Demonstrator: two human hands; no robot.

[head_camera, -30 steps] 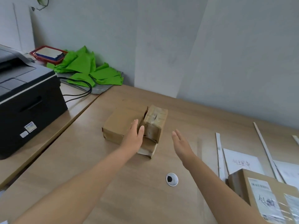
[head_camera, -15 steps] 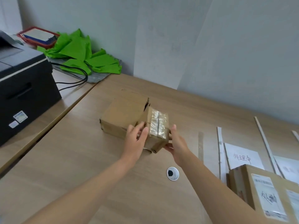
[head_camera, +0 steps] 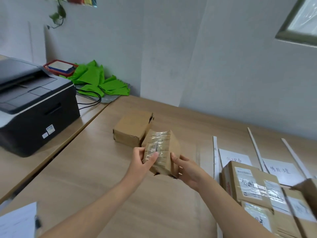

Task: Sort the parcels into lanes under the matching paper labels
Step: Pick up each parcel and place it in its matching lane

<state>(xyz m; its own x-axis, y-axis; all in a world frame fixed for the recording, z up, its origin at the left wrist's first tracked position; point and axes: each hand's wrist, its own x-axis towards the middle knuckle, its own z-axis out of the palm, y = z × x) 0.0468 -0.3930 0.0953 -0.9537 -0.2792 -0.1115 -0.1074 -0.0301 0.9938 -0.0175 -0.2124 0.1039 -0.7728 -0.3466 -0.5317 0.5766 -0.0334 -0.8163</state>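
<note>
A small brown parcel (head_camera: 169,150) wrapped in clear tape is lifted off the wooden table (head_camera: 96,169), tilted, between both hands. My left hand (head_camera: 140,166) grips its left side with the thumb across the taped face. My right hand (head_camera: 187,169) holds its right side and underside. Behind it a larger plain cardboard parcel (head_camera: 131,128) lies on the table. At the right, white strips (head_camera: 214,152) mark lanes with handwritten paper labels (head_camera: 234,158) (head_camera: 281,170) at their heads. Labelled parcels (head_camera: 250,182) lie stacked in those lanes.
A black printer (head_camera: 34,103) stands on the adjoining desk at the left, with cables, green bags (head_camera: 99,81) and a red tray (head_camera: 59,67) behind it. A white sheet (head_camera: 17,222) with a pen lies at the front left corner. The wall runs along the table's far edge.
Both hands closed on the small taped parcel, lifted it off the larger parcel and brought it nearer and to the right. The camera view has tilted up.
</note>
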